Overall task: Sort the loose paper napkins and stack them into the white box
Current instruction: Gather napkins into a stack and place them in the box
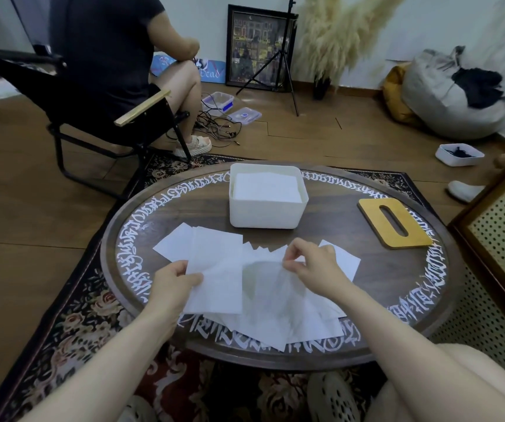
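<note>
Fingers of the left hand (pixel 175 280) are curled round the near left edge of a small stack of napkins (pixel 217 271), thumb on top and the other fingers tucked beneath, so the stack is pinched and lifted slightly off the pile. Across from it, the right hand (pixel 312 267) pinches the upper edge of a single thin napkin (pixel 268 287) between thumb and forefinger, the remaining fingers loosely bent above it; that sheet hangs curved and half translucent, with the table's pattern faintly showing through. Loose paper napkins (pixel 278 325) lie fanned and overlapping across the near half of the round table (pixel 376 263), white, square-cornered and limp, some corners jutting past one another, a few reaching the near rim. Behind them, toward the middle of the table, stands the white box (pixel 268 213), a smooth plastic tub with rounded corners, and a flat pile of napkins sits inside it close to the rim. To its right, apart from it, lies a flat wooden lid (pixel 395 223) with a long slot cut through it. White script rings the dark wooden tabletop. Beyond it, a person sits in a black folding chair (pixel 99 117).
</note>
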